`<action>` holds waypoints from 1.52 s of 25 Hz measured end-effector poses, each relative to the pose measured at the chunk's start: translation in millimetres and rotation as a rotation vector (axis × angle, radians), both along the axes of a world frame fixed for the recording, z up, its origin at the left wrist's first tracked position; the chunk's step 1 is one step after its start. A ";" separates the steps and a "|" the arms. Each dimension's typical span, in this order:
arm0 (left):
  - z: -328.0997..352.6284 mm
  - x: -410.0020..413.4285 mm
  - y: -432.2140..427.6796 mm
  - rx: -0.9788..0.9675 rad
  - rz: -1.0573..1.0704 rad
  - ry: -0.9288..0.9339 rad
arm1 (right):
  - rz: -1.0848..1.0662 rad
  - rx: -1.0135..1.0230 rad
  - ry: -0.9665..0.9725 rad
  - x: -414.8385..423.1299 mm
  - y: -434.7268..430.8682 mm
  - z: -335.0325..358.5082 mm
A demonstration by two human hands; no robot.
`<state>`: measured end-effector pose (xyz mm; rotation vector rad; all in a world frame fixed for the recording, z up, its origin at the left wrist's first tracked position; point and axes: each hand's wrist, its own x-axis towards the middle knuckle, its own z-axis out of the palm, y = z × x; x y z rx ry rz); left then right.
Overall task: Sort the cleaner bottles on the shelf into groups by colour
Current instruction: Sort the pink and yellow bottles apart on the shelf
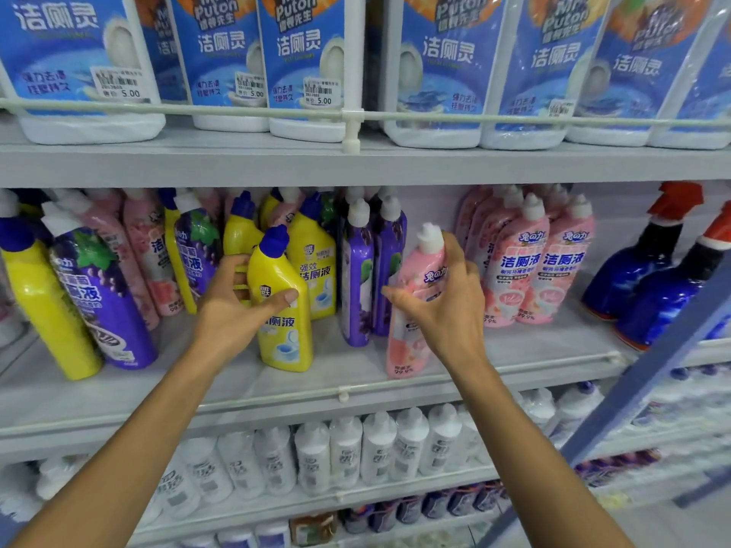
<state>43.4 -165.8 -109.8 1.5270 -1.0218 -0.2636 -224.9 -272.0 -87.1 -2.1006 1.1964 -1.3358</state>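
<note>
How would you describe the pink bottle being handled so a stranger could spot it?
On the shelf under the blue-labelled jugs, find the two purple bottles at the centre. The pink bottle right of them has a white cap; unlike the pink group further right, it is alone near the front edge, in the grip of the right hand.

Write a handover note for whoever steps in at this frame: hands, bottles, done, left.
Left hand grips a yellow plastic cleaner bottle with a blue cap at the grey shelf front.
Right hand holds a pink plastic bottle with a white cap by its upper body.
Done: pink group stands together at right; two purple bottles side by side mid-shelf.
Left: left stretch mixes yellow, purple and pink bottles; both held bottles need joining their colours.
</note>
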 end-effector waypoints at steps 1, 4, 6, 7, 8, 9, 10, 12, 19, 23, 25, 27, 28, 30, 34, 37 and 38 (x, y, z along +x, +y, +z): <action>-1.6 -3.3 -3.6 -0.007 0.006 0.007 | -0.043 -0.006 0.013 -13.0 -9.7 -0.6; -6.0 -14.6 -13.0 -0.020 0.031 0.033 | -0.172 -0.003 0.028 -51.3 -34.4 -1.0; -9.4 -22.8 -19.7 -0.024 0.032 0.045 | -0.246 -0.005 0.038 -75.8 -49.1 -1.1; -9.4 -28.1 -22.1 -0.022 0.034 0.052 | -0.276 -0.010 0.047 -87.2 -55.9 -1.2; -9.8 -32.3 -24.2 -0.020 0.033 0.061 | -0.304 -0.013 0.055 -97.7 -61.3 -1.1; -9.7 -36.3 -26.9 -0.018 0.029 0.075 | -0.335 -0.015 0.061 -108.3 -67.3 -1.9; -9.1 -39.4 -28.4 -0.018 0.026 0.084 | -0.368 -0.014 0.066 -117.1 -72.9 -2.5; -9.0 -44.4 -31.1 -0.011 0.033 0.078 | -0.432 -0.006 0.072 -135.3 -87.6 -6.2; -11.7 -56.6 -28.6 -0.026 0.096 0.073 | -0.508 0.011 0.040 -178.3 -132.8 -8.6; -16.6 -59.0 -27.4 -0.038 0.105 0.093 | -0.489 0.006 0.023 -181.5 -141.8 -10.3; -20.6 -55.8 -26.6 -0.034 0.087 0.088 | -0.482 0.001 0.007 -183.9 -141.9 -12.8; -22.5 -54.6 -26.1 -0.030 0.073 0.094 | -0.448 0.003 -0.013 -190.3 -141.5 -19.4; -22.6 -54.4 -25.4 -0.027 0.073 0.093 | -0.418 0.009 -0.033 -193.3 -141.6 -25.0; -22.1 -55.7 -24.0 -0.015 0.072 0.098 | -0.370 0.037 -0.074 -198.7 -142.6 -41.0; -21.3 -58.2 -22.0 0.015 0.067 0.073 | -0.363 0.079 -0.103 -202.4 -143.0 -64.4; -22.9 -59.4 -21.3 0.035 0.063 0.070 | -0.351 0.067 -0.142 -197.1 -141.1 -66.5; -24.1 -58.3 -21.7 0.040 0.060 0.069 | -0.345 0.062 -0.147 -193.6 -139.2 -65.9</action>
